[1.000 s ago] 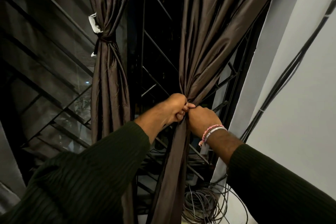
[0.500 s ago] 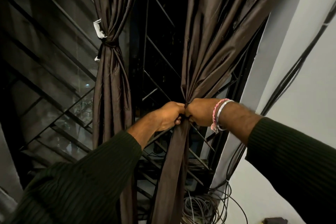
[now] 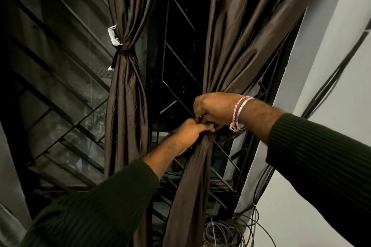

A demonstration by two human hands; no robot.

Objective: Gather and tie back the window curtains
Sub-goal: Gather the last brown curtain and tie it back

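A person in dark ribbed sleeves is standing at a dark window, working on two brown satin curtains. The left curtain [image 3: 126,90], up and to the left of both hands, is already gathered and cinched at its waist by a dark tie-back [image 3: 125,51], with a scrap of white tag showing beside the knot. That half of the job looks finished.

The right curtain [image 3: 241,46] is bunched into a narrow neck where the hands are meeting. The left hand [image 3: 192,132] is gripping the gathered cloth from below, fingers curled tightly around it. The right hand [image 3: 214,108], wearing a pink thread and a silver bangle at the wrist, is sitting just above and touching it, fingers curled down into the bunch, apparently pinching a band or the fabric itself. Below the hands the cloth is hanging in one slim column.

Judging by this, the gathering is done and the knotting is under way but not yet secured.

No tie for this curtain can be made out; the fingers are hiding it. Beyond the hands the window grille is nearly lost in darkness. Below and to the right, a coil of cables [image 3: 224,232] is lying cut off by the frame's edge.
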